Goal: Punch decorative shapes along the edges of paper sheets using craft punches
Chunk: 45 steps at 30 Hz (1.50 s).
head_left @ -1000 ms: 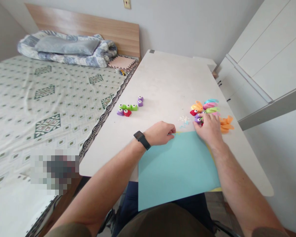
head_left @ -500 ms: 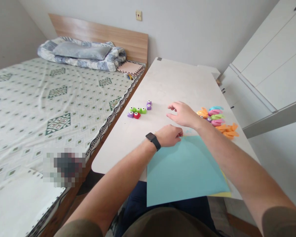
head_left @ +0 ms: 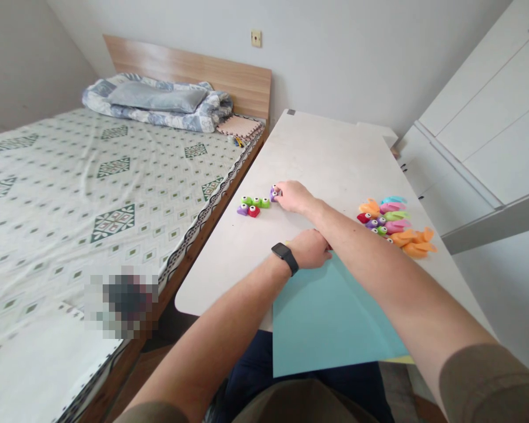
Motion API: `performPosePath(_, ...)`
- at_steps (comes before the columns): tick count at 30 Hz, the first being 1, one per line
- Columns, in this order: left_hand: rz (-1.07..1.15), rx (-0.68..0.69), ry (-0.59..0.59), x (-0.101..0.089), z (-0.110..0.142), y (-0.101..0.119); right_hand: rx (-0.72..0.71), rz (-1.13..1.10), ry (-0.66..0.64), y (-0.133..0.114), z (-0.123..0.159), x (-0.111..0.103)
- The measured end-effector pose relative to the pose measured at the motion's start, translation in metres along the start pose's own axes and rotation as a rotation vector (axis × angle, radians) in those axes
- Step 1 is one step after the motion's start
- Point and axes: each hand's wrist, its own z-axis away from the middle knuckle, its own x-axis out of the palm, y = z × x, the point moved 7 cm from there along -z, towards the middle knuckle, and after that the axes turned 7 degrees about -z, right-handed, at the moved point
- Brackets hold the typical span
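My right hand reaches across to the left, its fingertips closed around the small purple toy pieces with round white eyes. Nearer to me, my left hand, with a black watch on the wrist, rests with curled fingers at the top edge of a blue-green sheet of paper. The right forearm crosses over the left fingertips and partly hides them. Just left of the right hand sit green eyed pieces, another purple one and a red one.
At the white table's right side lie orange, pink, green and blue tail-shaped pieces, with more eyed pieces beside them. Yellow paper shows under the sheet. A bed stands left, white cabinets right.
My right hand has moved left from above the middle of the table to the purple eyed pieces and closed its fingers there. My left hand stays at the sheet's top edge.
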Motion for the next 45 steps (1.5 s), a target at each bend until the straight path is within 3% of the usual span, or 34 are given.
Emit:
performPosePath(5,-0.080,-0.062,-0.079,0.007,-0.003,-0.005,0.013,-0.031,0.055,0.006,0.007,-0.004)
performPosePath(9,-0.069,-0.056,-0.106,0.007,-0.004,-0.006,0.014,-0.143,0.156,0.012,0.030,-0.026)
performPosePath(13,-0.062,-0.037,-0.080,0.005,-0.004,-0.007,0.038,-0.422,0.257,0.033,0.079,-0.059)
performPosePath(17,-0.053,-0.035,-0.069,0.003,-0.005,-0.010,0.145,-0.717,0.310,0.066,0.145,-0.079)
performPosePath(21,-0.039,-0.049,-0.084,0.001,-0.006,-0.011,0.254,-0.919,0.309,0.095,0.208,-0.082)
performPosePath(25,-0.008,-0.066,-0.089,0.000,-0.006,-0.010,0.291,-1.002,0.187,0.108,0.244,-0.070)
performPosePath(30,0.041,-0.041,-0.053,-0.001,-0.006,-0.008,0.223,-0.973,0.111,0.114,0.253,-0.060)
performPosePath(35,0.074,-0.051,-0.044,-0.003,-0.007,-0.007,0.160,-0.674,0.143,0.115,0.255,-0.065)
performPosePath(39,0.083,-0.044,-0.026,-0.007,-0.008,-0.003,0.134,-0.517,0.127,0.107,0.255,-0.067)
performPosePath(45,0.052,-0.043,-0.015,-0.009,-0.008,0.000,0.073,-0.454,0.100,0.097,0.256,-0.067)
